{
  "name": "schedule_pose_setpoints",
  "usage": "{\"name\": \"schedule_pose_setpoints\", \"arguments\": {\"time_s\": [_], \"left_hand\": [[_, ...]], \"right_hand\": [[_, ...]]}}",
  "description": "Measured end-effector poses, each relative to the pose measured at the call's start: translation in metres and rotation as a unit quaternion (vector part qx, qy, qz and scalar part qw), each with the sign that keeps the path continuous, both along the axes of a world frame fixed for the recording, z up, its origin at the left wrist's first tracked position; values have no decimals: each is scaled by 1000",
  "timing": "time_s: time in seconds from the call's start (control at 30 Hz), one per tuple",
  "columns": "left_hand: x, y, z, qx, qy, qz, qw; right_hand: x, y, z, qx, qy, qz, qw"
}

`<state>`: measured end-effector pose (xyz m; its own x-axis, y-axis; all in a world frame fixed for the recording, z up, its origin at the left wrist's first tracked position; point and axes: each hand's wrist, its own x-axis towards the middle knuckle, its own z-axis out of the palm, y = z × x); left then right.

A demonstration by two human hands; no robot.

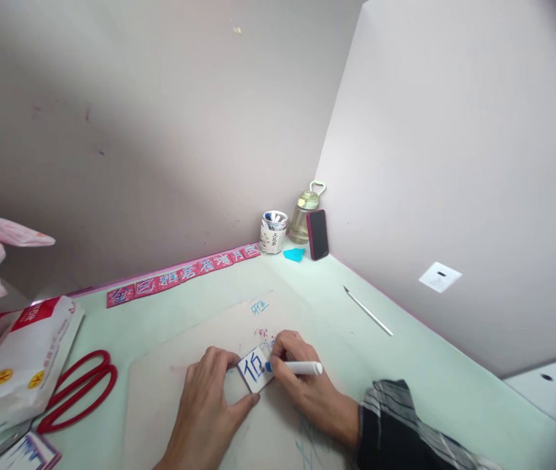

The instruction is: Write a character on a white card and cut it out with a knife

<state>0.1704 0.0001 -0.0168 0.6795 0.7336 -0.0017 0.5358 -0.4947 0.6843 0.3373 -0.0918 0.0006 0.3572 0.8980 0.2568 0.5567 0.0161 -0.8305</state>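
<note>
A small white card [252, 371] with a blue handwritten character lies on the pale board [160, 378]. My left hand [209, 391] grips the card by its left side, thumb along the lower edge and fingers at the upper corner. In my right hand [302, 372] is a white marker [302, 368] with a blue end, pinched between thumb and fingers. The marker's blue end points at the right part of the card; its tip is hidden by my fingers. Blue and red ink marks show on the board around the card.
Red-handled scissors [85, 385], a tissue pack [18, 359] and a stack of cards [28, 454] lie at left. A row of pink lettered cards [187, 273] runs along the wall. Behind stand a pen jar [273, 234], bottle [300, 222] and phone [318, 235]. A thin craft knife [369, 311] lies right.
</note>
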Motion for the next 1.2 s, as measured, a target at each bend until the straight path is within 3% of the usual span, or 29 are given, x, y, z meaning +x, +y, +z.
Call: {"name": "schedule_pose_setpoints", "arguments": {"time_s": [0.27,0.53,0.83,1.07,1.2], "left_hand": [[0,1,0,7,-5,-4,1000],[-1,0,-1,19,-10,-3,1000],[0,-1,3,15,-2,3,1000],[-2,2,2,-14,-25,-8,1000],[-3,5,0,-24,-44,-6,999]], "right_hand": [[-1,3,-4,6,-24,22,999],[1,5,-8,12,-30,-23,999],[8,6,3,23,165,-63,984],[14,8,-5,67,168,-43,983],[14,6,-9,57,193,-35,979]]}}
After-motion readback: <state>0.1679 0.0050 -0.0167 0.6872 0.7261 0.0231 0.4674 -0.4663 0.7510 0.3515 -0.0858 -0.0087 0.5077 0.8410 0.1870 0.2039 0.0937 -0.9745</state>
